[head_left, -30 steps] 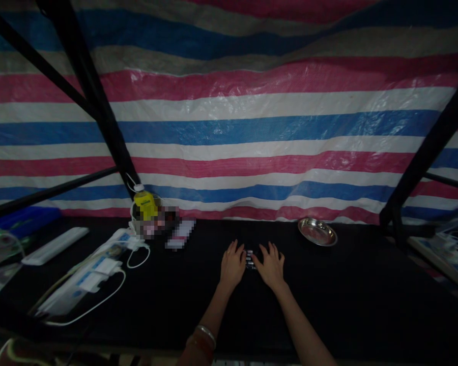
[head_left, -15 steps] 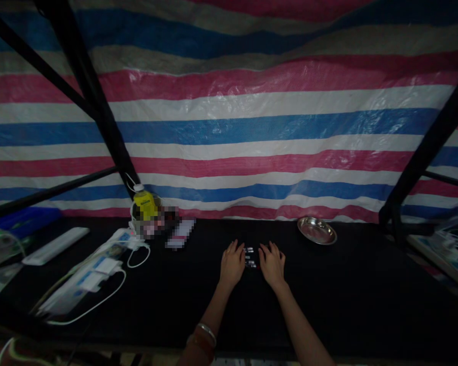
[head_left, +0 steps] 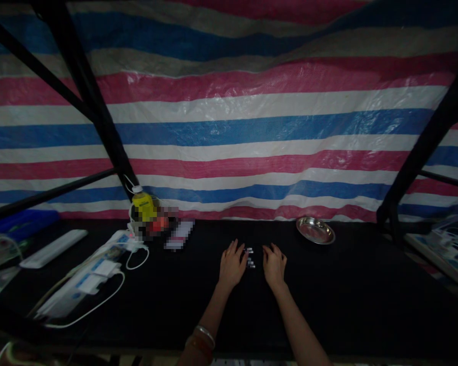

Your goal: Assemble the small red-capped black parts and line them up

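Several small, shiny silver-and-dark cylinders [head_left: 251,264] lie in a group on the black tabletop, too small and dim for me to name. My left hand [head_left: 232,263] rests just left of them, palm down with its fingers stretched, its thumb beside the group and hiding part of it. To their right is my right hand [head_left: 275,264], fingers loosely bent and apart, with a gap between it and the cylinders. I see nothing held in either hand. Bangles circle my left wrist.
Beyond my right hand sits a round metal dish [head_left: 315,231]. To the left are a power strip [head_left: 84,277] with white cables, a yellow bottle [head_left: 145,206], a white bar [head_left: 54,248] and a blue tray [head_left: 25,223]. Black frame posts and a striped sheet stand behind.
My right hand has drawn slightly to the right, away from the cylinders. My left thumb now reaches further over the group. The view has shifted a little.
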`<state>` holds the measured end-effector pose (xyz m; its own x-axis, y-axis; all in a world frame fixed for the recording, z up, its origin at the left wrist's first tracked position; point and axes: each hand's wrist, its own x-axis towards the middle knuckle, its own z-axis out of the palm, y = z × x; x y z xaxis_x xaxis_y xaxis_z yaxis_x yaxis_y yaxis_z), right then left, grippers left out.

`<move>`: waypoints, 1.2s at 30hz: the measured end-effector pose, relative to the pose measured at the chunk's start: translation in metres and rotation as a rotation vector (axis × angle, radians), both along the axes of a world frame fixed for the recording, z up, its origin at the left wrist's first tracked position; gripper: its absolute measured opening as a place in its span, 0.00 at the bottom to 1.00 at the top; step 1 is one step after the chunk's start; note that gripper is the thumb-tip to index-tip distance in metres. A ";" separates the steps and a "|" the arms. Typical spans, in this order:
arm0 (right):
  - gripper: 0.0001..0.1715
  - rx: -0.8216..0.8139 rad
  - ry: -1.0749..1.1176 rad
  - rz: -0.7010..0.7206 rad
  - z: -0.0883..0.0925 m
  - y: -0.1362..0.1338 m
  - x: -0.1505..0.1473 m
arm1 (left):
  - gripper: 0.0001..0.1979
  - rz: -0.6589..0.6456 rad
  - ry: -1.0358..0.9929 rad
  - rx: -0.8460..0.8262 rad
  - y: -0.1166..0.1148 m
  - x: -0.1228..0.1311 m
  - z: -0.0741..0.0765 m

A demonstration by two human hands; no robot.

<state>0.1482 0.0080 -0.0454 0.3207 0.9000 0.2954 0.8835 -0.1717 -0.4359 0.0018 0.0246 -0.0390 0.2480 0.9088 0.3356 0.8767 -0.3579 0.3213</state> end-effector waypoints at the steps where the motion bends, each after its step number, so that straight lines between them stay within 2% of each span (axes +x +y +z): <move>1: 0.21 0.011 0.001 -0.012 0.000 0.000 0.000 | 0.21 -0.004 0.003 0.003 0.000 0.000 0.000; 13: 0.22 -0.020 -0.166 0.102 0.009 -0.004 -0.010 | 0.22 -0.004 0.043 0.003 -0.002 0.002 0.002; 27: 0.19 0.007 -0.168 0.222 0.016 -0.010 -0.013 | 0.23 0.050 0.038 0.004 0.000 0.005 0.000; 36: 0.21 -0.026 -0.178 0.196 0.017 -0.008 -0.016 | 0.22 -0.013 -0.012 0.005 0.001 0.005 -0.002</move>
